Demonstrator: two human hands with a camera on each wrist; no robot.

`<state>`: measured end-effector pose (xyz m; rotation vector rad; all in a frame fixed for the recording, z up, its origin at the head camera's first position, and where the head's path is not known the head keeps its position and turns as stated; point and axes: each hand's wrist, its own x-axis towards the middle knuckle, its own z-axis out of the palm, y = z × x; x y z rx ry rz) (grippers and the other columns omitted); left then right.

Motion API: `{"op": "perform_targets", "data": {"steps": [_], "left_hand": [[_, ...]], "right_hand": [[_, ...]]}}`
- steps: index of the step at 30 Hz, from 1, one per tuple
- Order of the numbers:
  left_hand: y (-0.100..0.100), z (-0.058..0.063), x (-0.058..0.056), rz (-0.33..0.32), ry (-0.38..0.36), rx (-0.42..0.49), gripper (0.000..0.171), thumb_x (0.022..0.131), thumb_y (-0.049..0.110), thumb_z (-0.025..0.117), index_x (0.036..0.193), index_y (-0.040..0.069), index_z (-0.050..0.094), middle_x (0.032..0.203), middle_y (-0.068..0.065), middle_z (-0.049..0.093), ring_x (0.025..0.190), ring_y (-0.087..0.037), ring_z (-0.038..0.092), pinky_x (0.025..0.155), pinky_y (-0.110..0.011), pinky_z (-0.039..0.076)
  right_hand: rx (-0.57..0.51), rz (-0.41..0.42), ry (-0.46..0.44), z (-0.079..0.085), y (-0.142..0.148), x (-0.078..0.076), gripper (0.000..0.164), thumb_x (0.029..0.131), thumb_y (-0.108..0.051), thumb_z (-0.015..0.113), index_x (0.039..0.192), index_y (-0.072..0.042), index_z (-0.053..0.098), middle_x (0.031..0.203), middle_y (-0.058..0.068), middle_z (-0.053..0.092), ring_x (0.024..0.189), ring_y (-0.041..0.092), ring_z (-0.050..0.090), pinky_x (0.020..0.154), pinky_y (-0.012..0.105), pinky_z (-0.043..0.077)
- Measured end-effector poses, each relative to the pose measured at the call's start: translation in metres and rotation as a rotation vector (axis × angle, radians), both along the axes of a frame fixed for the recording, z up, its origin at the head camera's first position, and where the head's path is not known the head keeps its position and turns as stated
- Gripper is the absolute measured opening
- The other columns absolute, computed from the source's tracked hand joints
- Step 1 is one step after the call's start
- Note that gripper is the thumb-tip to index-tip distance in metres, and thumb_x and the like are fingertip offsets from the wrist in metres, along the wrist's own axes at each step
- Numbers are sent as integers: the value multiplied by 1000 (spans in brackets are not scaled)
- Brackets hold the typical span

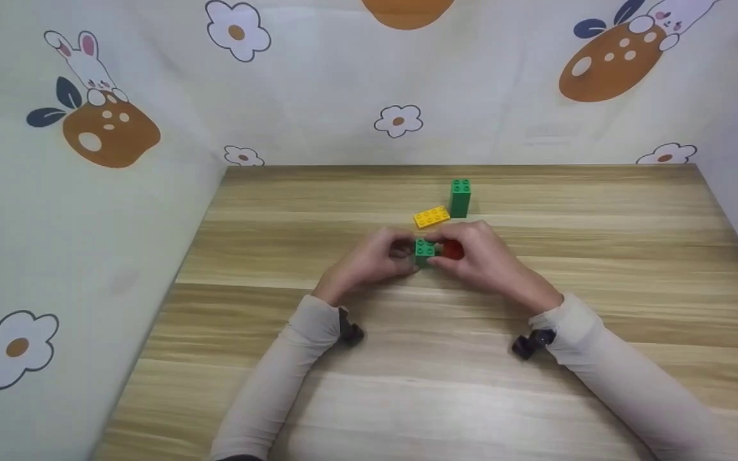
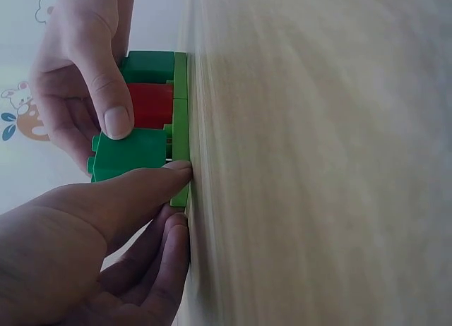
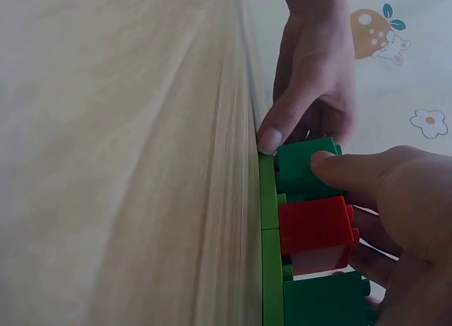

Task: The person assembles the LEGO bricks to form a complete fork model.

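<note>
We see a smooth, grained surface [image 1: 401, 378] with room between the sleeves [image 1: 311, 325]. Beyond, the left grip [image 1: 382, 256] pinches a flat light-green base [image 3: 269, 195]; the right grip [image 1: 487, 256] pinches a boxy green block [image 1: 425, 252] just above it, beside a red block [image 3: 314, 227]. Before the back edge [image 1: 343, 169]: a studded yellow brick [image 1: 432, 218], a tall green stack [image 1: 460, 203].

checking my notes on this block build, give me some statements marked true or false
1. The right hand grips a green block. True.
2. The left hand holds the light green base. True.
3. The yellow block sits on the red block. False: it lies on the table, beside the tall green block.
4. The red block is at one end of the light green base. False: it sits between that green block and a second green block.
5. The tall green block lies on its side. False: it stands upright.
</note>
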<state>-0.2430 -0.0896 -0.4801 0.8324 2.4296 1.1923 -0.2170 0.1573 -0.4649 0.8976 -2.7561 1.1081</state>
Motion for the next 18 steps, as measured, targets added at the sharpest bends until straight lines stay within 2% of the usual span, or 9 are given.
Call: {"op": "perform_targets", "data": {"steps": [6, 13, 18], "left_hand": [[1, 0, 1, 3, -6, -7, 30, 93, 5, 78, 123, 7, 76, 119, -6, 79, 111, -17, 74, 104, -36, 62], [0, 0, 1, 3, 6, -12, 32, 92, 6, 79, 124, 6, 75, 118, -8, 79, 112, -18, 75, 104, -35, 62], [-1, -1, 0, -2, -4, 9, 32, 91, 4, 78, 123, 4, 75, 118, -9, 78, 113, -19, 75, 104, -34, 62]], "right_hand": [[7, -11, -3, 0, 1, 0, 34, 92, -20, 89, 125, -20, 81, 124, 0, 81, 113, 19, 73, 99, 41, 61], [24, -13, 39, -3, 1, 1, 35, 92, -22, 89, 126, -19, 80, 123, 2, 81, 104, 19, 73, 87, 37, 60], [28, -7, 49, -2, -1, 1, 34, 92, -22, 88, 125, -18, 80, 123, 3, 81, 106, 20, 74, 88, 37, 61]]}}
